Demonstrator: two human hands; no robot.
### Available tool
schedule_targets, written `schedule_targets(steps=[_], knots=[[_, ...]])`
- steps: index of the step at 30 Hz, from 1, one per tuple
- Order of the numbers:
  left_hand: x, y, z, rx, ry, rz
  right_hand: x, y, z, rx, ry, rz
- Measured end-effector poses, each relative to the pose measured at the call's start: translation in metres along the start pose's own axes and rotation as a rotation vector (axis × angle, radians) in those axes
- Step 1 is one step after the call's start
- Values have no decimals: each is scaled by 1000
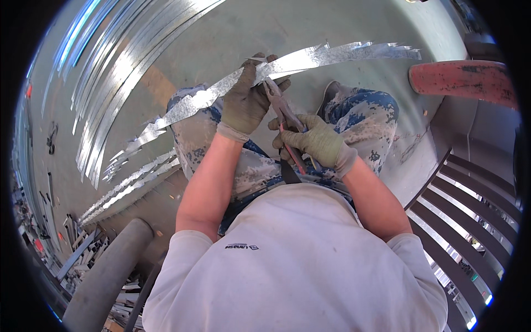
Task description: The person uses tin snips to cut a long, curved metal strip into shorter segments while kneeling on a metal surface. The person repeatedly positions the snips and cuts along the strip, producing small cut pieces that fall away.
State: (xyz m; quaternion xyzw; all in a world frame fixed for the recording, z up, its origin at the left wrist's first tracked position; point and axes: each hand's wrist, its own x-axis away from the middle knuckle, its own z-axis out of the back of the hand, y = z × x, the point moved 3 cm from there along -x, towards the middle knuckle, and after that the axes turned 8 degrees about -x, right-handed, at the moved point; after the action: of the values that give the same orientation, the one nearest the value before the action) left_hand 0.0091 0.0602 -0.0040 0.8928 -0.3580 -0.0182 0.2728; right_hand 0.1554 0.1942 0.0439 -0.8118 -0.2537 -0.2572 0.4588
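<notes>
My left hand [243,108], in an olive-green work glove, is closed around the middle of a long, shiny sheet-metal strip [194,103]. The strip reaches out to both sides above my lap, and its edges and ends look jagged. A pair of pliers [281,106] with red and blue handles is in my right hand [319,141], which wears the same kind of glove. The pliers' jaws point up beside my left fingers, close to the strip's lower edge. Whether the jaws touch or grip the metal cannot be made out.
Several long metal strips [124,74] lie in a bundle on the floor at far left. Shorter jagged strips [130,185] lie nearer. A worn red bar [463,78] juts in from the right. Dark slats [462,213] stand at lower right, a grey rounded post [113,265] at lower left.
</notes>
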Motion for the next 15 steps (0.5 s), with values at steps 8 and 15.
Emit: schedule_targets(steps=[8, 15], knots=[[-4, -2, 9, -53, -45, -25, 16, 1, 0, 106, 95, 56], [-4, -5, 12, -31, -20, -34, 13, 6, 6, 137, 184, 145]])
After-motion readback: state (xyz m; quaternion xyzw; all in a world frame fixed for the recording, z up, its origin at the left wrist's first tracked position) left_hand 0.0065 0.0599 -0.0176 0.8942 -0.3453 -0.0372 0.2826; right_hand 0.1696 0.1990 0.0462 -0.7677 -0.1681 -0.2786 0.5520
